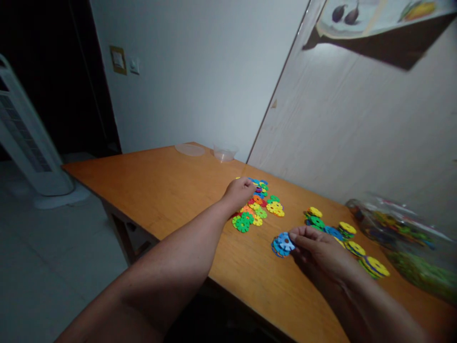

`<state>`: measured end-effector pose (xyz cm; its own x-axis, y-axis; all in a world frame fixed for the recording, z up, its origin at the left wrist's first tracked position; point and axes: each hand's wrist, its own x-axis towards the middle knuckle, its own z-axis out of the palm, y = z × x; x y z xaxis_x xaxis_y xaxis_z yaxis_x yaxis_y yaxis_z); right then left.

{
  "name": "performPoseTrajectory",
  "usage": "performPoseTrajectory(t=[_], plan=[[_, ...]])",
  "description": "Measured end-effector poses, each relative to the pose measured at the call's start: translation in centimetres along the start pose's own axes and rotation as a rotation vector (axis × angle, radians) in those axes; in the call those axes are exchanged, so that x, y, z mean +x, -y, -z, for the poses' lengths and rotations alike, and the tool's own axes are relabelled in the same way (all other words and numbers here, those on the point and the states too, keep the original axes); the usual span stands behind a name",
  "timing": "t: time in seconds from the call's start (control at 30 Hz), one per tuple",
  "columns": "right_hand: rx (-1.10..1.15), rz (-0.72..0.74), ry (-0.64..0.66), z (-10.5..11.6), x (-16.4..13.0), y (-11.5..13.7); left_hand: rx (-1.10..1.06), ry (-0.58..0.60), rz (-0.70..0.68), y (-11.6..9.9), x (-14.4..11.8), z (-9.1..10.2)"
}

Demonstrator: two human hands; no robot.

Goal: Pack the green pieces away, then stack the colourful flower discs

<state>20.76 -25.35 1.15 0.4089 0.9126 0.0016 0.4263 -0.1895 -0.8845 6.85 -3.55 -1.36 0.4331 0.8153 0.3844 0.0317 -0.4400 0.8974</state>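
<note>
Left hand [240,191] reaching far across the orange wooden table [160,186], fingers curled down into the loose pile of multicoloured plastic snowflake discs [257,207]; grip hidden, cannot tell. Right hand [316,250] pinching a blue stack of notched discs [283,244], edges aligned for joining, near small sorted stacks [348,238].

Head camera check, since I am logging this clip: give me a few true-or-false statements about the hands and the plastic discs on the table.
1. The left hand rests on the mixed pile of discs. True.
2. The right hand touches a red disc. False: its fingers meet a blue disc stack.
3. A clear bag of discs lies at the right. True.
4. The clear bowl holds discs. False: it looks empty.
</note>
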Motion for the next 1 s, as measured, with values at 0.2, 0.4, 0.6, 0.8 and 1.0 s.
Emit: performPoseTrajectory(t=[0.2, 0.4, 0.6, 0.8, 1.0], plan=[[0.153, -0.212, 0.079, -0.5, 0.1, -1.4, -0.020, -0.003, 0.054, -0.7, -0.3, 0.1], [0.138, -0.137, 0.030, -0.6, 0.5, -1.9, 0.016, -0.024, 0.030, -0.3, -0.1, 0.1], [-0.189, 0.142, 0.084, -4.2, 1.3, 1.7, 0.007, -0.033, 0.026, 0.2, 0.0, 0.0], [-0.672, 0.327, 0.126, -8.0, 2.6, 5.0, 0.012, -0.033, 0.031, 0.9, 0.3, -0.1], [-0.747, 0.310, 0.149, -8.8, 4.0, 4.9, 0.034, -0.026, 0.051, 0.8, 0.5, 0.0]])
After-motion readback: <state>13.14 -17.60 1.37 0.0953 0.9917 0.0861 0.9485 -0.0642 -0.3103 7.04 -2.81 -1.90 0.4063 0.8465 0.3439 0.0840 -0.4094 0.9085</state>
